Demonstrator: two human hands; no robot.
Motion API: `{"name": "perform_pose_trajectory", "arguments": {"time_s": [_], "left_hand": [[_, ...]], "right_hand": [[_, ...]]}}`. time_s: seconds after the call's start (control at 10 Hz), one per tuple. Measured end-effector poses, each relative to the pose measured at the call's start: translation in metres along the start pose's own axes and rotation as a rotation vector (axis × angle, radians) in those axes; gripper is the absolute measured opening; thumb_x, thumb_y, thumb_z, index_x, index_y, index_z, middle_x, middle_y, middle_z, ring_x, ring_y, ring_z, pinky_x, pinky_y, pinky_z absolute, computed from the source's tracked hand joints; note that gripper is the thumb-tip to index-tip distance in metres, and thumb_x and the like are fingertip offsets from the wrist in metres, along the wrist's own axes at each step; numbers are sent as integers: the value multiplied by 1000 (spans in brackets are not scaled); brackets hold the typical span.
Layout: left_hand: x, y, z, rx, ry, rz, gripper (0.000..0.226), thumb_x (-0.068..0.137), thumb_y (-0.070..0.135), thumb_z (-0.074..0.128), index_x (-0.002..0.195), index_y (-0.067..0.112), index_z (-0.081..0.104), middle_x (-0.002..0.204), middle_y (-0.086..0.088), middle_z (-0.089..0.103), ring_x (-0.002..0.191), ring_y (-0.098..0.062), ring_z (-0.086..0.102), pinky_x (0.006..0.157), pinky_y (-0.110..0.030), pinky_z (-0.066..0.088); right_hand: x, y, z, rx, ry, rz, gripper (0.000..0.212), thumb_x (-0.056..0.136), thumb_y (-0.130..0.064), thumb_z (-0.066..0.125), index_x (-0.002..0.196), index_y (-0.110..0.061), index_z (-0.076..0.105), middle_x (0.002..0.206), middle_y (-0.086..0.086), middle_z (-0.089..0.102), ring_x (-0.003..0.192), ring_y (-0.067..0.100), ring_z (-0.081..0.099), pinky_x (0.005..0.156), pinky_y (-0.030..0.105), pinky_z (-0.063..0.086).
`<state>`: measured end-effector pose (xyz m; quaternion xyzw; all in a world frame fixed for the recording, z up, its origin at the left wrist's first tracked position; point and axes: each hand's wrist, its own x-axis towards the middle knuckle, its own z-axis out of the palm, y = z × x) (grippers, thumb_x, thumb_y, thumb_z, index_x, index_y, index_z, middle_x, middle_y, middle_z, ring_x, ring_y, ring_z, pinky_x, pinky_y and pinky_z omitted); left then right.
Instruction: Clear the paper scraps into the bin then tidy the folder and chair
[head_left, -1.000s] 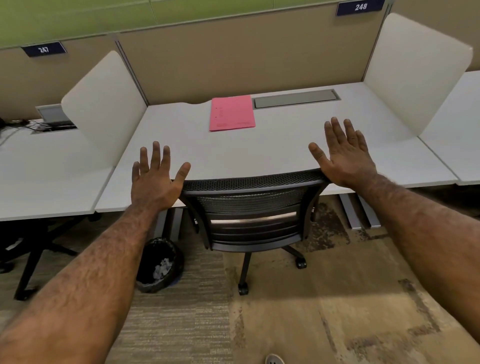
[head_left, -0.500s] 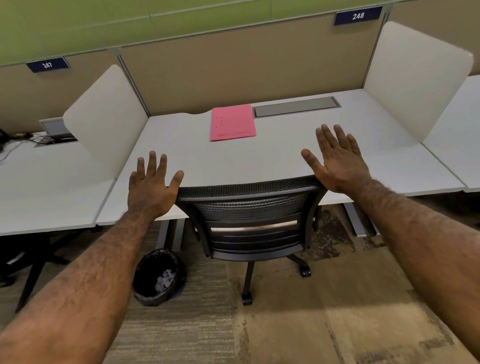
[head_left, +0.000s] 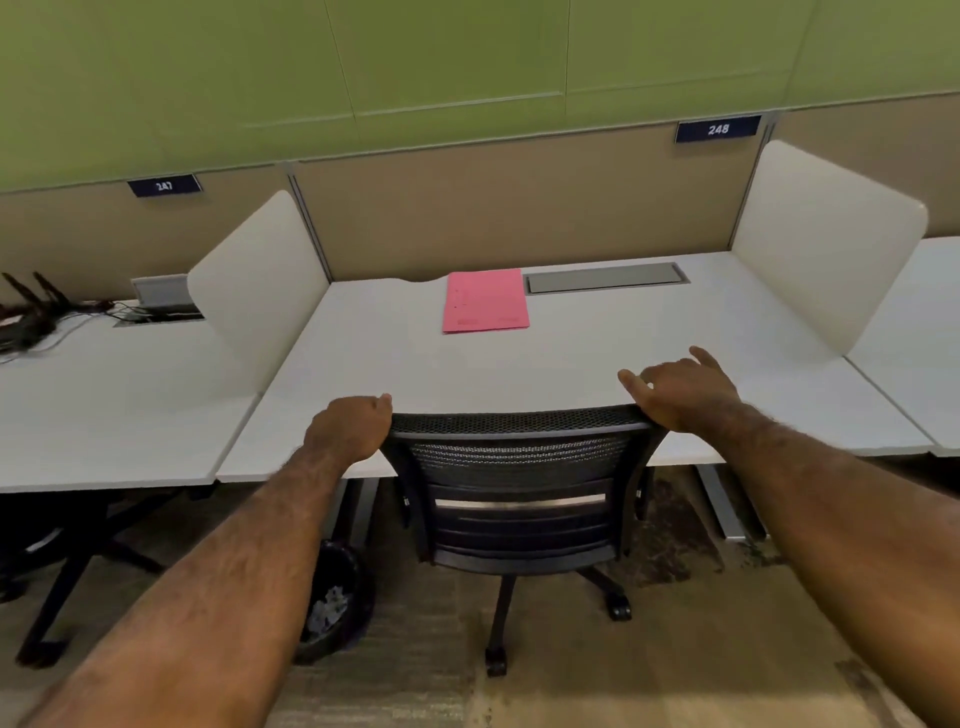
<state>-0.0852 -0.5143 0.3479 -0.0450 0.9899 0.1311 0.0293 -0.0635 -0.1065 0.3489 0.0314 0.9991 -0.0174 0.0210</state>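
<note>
Evidently the last step is in hand: the desk (head_left: 571, 374) is cleared of scraps, and the chair (head_left: 519, 483) is tucked against its front edge. The folder (head_left: 485, 300) is laid square at the back, the bin (head_left: 337, 597) kept underneath with scraps inside. The chair's top rail is grasped by the curled left hand (head_left: 349, 427); the right hand (head_left: 684, 391) is rested there, fingers loose. Next, perhaps, letting go.

Chair (head_left: 519, 467): black mesh back, matt plastic frame. Table (head_left: 571, 364): smooth matt white top. Folder (head_left: 485, 301): pink matt paper. Bin (head_left: 358, 587): black, glossy liner. Floor (head_left: 415, 649): rough, worn carpet.
</note>
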Motion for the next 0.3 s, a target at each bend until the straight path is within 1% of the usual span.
{"name": "perform_pose_trajectory", "arguments": {"time_s": [0.1,0.2,0.3], "left_hand": [[2,2,-7,44,-68,64,49,98,41,19,91,13,57,120,-14,63,109,-32,54,99,-44,42],[2,7,-22,115,-119,99,45,99,31,22,115,8,58,131,-13,57,117,-31,51,101,-43,41],[13,15,-40,112,-101,144,38,98,20,24,115,5,54,131,-15,55,116,-31,51,100,-44,41]], "right_hand": [[0,-7,-9,-42,-29,-25,75,92,-63,8,115,-21,66,121,0,67,120,18,53,118,44,5],[3,-19,-22,-35,-28,-64,74,93,-63,10,114,-20,66,118,0,68,118,16,55,117,43,6],[14,-38,-41,-1,44,-104,72,93,-64,14,120,-19,64,120,-1,68,120,17,54,117,42,9]]}}
